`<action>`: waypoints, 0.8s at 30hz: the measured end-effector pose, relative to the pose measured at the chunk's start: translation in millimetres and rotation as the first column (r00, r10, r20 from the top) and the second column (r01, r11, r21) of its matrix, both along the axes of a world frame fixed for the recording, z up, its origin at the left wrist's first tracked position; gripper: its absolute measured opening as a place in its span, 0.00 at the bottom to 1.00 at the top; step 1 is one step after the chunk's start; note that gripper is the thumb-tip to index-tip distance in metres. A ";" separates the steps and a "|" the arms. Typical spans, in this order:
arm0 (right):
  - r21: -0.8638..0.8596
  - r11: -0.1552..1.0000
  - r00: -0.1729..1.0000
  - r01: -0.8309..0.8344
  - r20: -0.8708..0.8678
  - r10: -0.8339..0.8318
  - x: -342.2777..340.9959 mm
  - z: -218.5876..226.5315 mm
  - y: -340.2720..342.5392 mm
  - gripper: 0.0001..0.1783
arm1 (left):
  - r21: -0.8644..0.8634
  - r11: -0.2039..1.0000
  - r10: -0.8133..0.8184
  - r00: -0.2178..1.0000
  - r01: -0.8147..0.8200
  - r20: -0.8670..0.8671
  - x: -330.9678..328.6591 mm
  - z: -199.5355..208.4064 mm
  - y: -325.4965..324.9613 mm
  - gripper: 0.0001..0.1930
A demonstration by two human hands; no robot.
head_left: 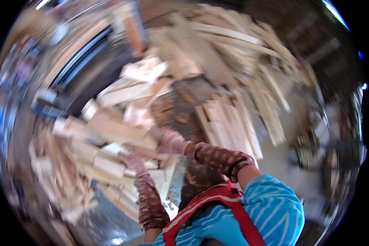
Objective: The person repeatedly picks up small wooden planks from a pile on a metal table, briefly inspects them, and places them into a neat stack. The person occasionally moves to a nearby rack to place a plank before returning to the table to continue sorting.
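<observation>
The whole view is smeared by motion. My left hand (pixel 134 162), in a pinkish glove with a brown patterned sleeve cover, reaches into a heap of pale wooden offcuts (pixel 106 135). My right hand (pixel 170 141), gloved the same way, rests at the heap's right edge, against a flat wooden piece (pixel 149 153) that lies between both hands. The blur hides whether either hand grips it. A dark, rusty brown surface (pixel 178 115) runs under my right hand.
A neat row of light planks (pixel 227 123) lies right of the hands. A big loose pile of long boards (pixel 233 49) fills the back. Dark rails or a machine frame (pixel 86 61) stand at the left. Grey floor (pixel 106 217) shows below the heap.
</observation>
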State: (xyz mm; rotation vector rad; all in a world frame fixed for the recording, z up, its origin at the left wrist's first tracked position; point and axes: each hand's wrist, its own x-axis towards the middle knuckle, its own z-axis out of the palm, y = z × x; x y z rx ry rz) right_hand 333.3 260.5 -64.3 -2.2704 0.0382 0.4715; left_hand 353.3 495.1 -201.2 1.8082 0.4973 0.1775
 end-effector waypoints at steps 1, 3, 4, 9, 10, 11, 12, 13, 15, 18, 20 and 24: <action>0.092 0.996 0.994 -0.022 -0.109 0.032 -17.5 29.7 -15.1 0.49 | 0.122 0.992 -0.003 0.997 0.013 -0.080 4.5 -18.9 0.1 0.43; 0.037 0.984 0.972 0.173 0.158 -0.176 -74.8 47.9 -60.9 0.46 | 0.355 0.931 0.003 0.973 0.080 -0.229 16.6 25.9 -48.6 0.50; 0.041 0.963 0.932 0.265 0.244 -0.267 -98.3 43.9 -82.9 0.42 | 0.446 0.890 0.032 0.963 0.094 -0.268 20.3 49.3 -68.7 0.54; 0.056 0.778 0.676 0.625 0.460 -0.576 -201.9 45.1 -211.1 0.33 | 0.400 0.917 0.134 0.931 0.014 -0.339 44.3 60.1 -91.3 0.53; -0.004 0.695 0.648 0.719 0.367 -0.668 -227.7 36.3 -239.1 0.31 | 0.422 0.906 0.181 0.906 -0.003 -0.382 39.3 86.6 -113.7 0.52; -0.290 0.546 0.618 0.786 0.357 -0.701 -252.3 20.1 -265.6 0.32 | 0.449 0.893 0.236 0.877 -0.027 -0.418 36.2 101.9 -128.0 0.52; -0.312 0.376 0.488 0.873 0.516 -0.704 -287.9 -12.7 -292.9 0.34 | 0.500 0.865 0.262 0.885 -0.037 -0.386 46.3 84.2 -123.0 0.48; -0.373 0.364 0.506 0.854 0.427 -0.749 -301.1 -5.1 -315.6 0.30 | 0.555 0.831 0.285 0.889 -0.043 -0.359 55.4 71.3 -117.6 0.47; -0.669 0.178 0.518 0.722 0.351 -0.780 -345.5 -23.8 -361.2 0.23 | 0.608 0.794 0.236 0.916 0.012 -0.325 63.0 58.0 -128.4 0.45; -0.536 0.196 0.325 0.821 0.157 -0.933 -365.1 -29.6 -407.7 0.19 | 0.650 0.756 0.110 0.965 0.076 -0.240 60.8 52.2 -147.3 0.42; -0.685 0.231 0.528 0.691 0.259 -0.809 -382.9 -87.6 -422.4 0.18 | 0.642 0.750 -0.060 0.982 0.162 -0.177 55.9 51.1 -178.9 0.40; -0.750 0.187 0.533 0.634 0.249 -0.809 -372.7 -112.6 -429.0 0.20 | 0.467 0.785 -0.416 0.905 0.408 -0.092 31.9 57.2 -233.8 0.36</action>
